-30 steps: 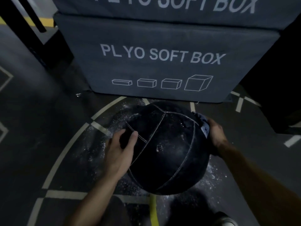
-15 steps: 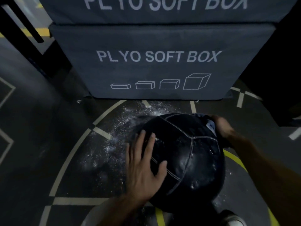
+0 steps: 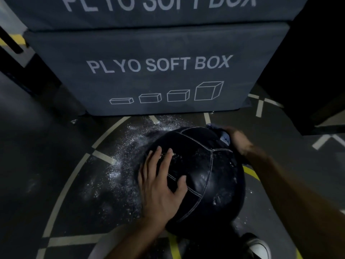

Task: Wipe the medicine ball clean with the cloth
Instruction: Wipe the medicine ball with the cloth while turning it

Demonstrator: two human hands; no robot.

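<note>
The medicine ball (image 3: 201, 180) sits low on the dark gym floor (image 3: 46, 146), just in front of the stacked plyo soft box (image 3: 158, 75) and over the painted floor lines (image 3: 104, 156). Its black panels carry white flecks, thickest near the seam junction and down the lower right side, so the wiping looks only partly done.

The left hand (image 3: 160, 186) lies flat on the ball's near-left face, fingers spread and slightly apart, thumb out to the right, bracing rather than gripping. The right hand (image 3: 235, 139) is at the far upper-right edge, pressing a bluish cloth (image 3: 223, 133) against the ball; the hand is motion-blurred and I cannot tell exactly how its fingers lie, only that they close over the cloth.

To do this step well, the bracing palm should probably hold the ball firmly so it does not roll, while the cloth is drawn in overlapping strokes along each panel and into the stitching, where powder likely lodges. Turning the ball in stages would bring the speckled lower side up. White powder (image 3: 127, 157) is scattered on the floor to the left, so a cleaned face rolled onto it may pick the dust up again.
</note>
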